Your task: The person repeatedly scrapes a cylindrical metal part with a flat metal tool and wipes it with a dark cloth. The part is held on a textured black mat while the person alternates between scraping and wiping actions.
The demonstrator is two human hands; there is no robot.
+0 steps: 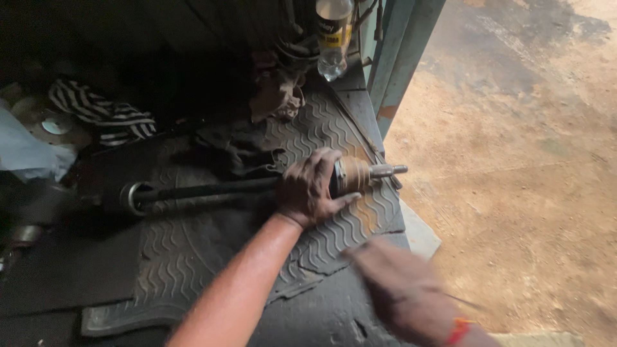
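left hand [308, 189] grips axle shaft [212, 191], hiding its boot | right hand [405, 292] blurred, grip unclear

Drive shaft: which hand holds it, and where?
Left hand grips the drive shaft at its boot, beside the outer joint. Right hand is blurred and off the shaft; whether it holds anything cannot be told.

Left hand [310, 188] grips axle shaft [212, 191] on ribbed rubber mat [193, 250].
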